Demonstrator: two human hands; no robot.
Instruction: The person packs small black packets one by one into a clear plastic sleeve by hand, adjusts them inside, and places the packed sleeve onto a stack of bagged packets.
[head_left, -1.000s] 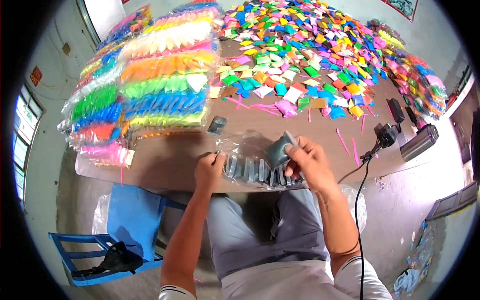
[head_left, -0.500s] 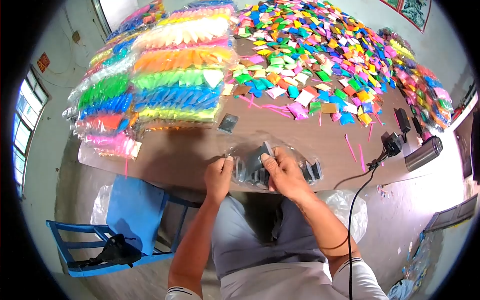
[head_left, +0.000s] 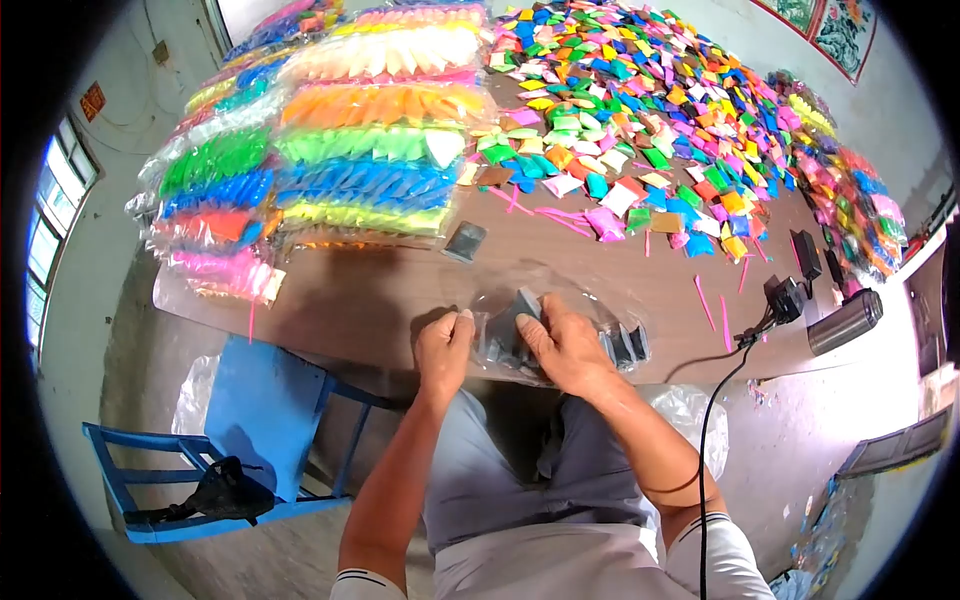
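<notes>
A clear plastic bag (head_left: pixel 622 318) with several dark grey packets in it lies at the table's near edge. My left hand (head_left: pixel 444 350) is closed in a pinch on the bag's left edge. Over the bag, my right hand (head_left: pixel 568 345) grips a dark grey packet (head_left: pixel 524 303), thumb on top of it. Whether that packet is inside the bag or above its film I cannot tell. Another dark grey packet (head_left: pixel 465 242) lies alone on the table, beyond my left hand.
Stacked clear bags of coloured packets (head_left: pixel 370 180) cover the table's left side. A heap of loose coloured packets (head_left: pixel 640 110) fills the back right. Pink strips (head_left: pixel 705 302), a black cable (head_left: pixel 715 400) and a steel flask (head_left: pixel 845 322) are at right. A blue chair (head_left: pixel 265 420) stands at left.
My right hand and the packet in it have shifted slightly, and the packet appears lower and more tilted. My left hand stays at the bag's edge. The camera view has shifted a little.
</notes>
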